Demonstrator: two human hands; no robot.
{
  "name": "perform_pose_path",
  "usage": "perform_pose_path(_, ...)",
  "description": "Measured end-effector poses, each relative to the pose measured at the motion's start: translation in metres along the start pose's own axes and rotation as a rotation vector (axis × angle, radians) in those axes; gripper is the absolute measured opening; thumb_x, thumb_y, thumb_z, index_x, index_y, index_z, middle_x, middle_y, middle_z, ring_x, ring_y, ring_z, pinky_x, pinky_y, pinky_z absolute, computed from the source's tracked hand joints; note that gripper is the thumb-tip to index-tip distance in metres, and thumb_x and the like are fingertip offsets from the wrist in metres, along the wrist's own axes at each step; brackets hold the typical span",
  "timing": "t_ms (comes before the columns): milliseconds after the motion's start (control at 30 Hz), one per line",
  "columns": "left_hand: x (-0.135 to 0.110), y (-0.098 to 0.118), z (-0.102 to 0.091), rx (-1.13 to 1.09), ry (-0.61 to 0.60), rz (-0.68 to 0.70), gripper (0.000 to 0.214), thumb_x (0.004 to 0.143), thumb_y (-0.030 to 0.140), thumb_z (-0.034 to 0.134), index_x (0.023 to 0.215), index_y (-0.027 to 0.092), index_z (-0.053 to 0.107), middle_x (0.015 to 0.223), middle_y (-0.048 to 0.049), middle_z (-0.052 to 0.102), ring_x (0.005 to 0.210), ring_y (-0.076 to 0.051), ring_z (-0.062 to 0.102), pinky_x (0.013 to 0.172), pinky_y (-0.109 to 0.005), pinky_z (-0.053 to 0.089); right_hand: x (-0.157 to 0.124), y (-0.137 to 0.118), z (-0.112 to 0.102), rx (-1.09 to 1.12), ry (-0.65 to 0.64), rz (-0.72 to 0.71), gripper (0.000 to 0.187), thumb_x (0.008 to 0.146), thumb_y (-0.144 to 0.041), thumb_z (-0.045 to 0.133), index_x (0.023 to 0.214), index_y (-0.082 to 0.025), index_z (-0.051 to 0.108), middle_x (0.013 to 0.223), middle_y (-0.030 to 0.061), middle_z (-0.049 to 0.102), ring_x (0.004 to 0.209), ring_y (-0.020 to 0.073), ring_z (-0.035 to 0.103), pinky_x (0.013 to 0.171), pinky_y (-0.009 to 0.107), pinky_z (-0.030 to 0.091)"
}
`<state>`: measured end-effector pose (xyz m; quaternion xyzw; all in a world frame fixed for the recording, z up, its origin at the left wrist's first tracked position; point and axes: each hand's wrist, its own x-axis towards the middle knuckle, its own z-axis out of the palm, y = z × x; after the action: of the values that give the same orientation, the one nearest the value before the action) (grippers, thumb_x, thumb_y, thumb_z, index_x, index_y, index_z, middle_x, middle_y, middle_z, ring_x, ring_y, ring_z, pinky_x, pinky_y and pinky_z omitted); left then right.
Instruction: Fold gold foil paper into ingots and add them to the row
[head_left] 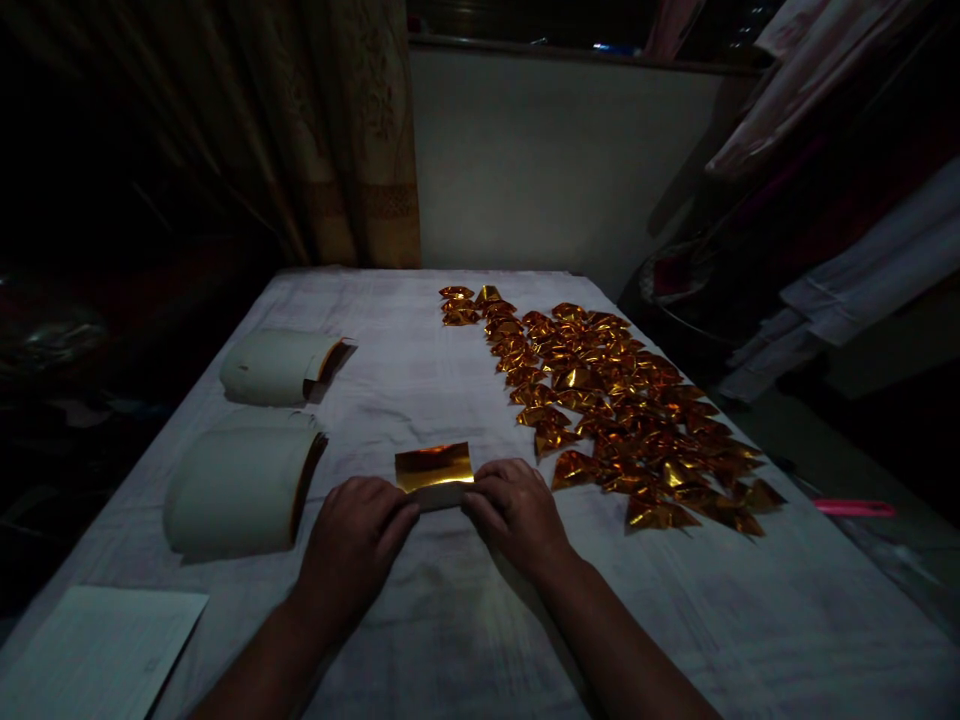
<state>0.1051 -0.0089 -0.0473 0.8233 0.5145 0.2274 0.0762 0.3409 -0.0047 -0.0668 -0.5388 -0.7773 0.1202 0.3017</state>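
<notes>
A small sheet of gold foil paper (433, 465) lies over the cloth at the middle of the table, its near edge curled up to show a dull grey back. My left hand (356, 525) pinches the left end of that edge between thumb and fingers. At the right end, my right hand (517, 510) grips the same edge in a like pinch. Right of my hands spreads a heap of folded gold foil pieces (600, 380), pointed at their ends and shiny. The undersides of my fingers are hidden.
Two curved stacks of paper sheets (236, 490) with pale backs stand on the left of the cloth-covered table (405, 370). A flat white sheet or booklet (97, 650) lies at the near left corner. Curtains (352, 130) hang behind; clothes (885, 260) hang at right.
</notes>
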Motion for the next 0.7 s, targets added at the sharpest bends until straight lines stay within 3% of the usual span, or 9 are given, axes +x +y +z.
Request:
perform_pose_path(267, 0.006, 0.008, -0.004, 0.108, -0.027, -0.101, 0.029, 0.095, 0.04, 0.051, 0.074, 0.021, 0.06, 0.074, -0.0042, 0.065, 0.078, -0.023, 0.058, 0.073, -0.038, 0.042, 0.003, -0.01, 0.007, -0.179, 0.042, 0.081, 0.018, 0.094, -0.029, 0.062, 0.077, -0.022, 0.061, 0.083, 0.0031, 0.065, 0.083, 0.0211, 0.056, 0.074, 0.034, 0.039)
perform_pose_path(700, 0.009, 0.01, -0.003, 0.227, -0.09, -0.129, 0.03, 0.095, 0.038, 0.052, 0.07, 0.021, 0.056, 0.071, -0.0041, 0.062, 0.076, -0.026, 0.058, 0.073, -0.04, 0.04, 0.004, -0.016, 0.011, -0.329, 0.041, 0.115, 0.018, 0.091, -0.03, 0.066, 0.078, -0.022, 0.058, 0.084, 0.0049, 0.063, 0.083, 0.0238, 0.054, 0.072, 0.036, 0.035)
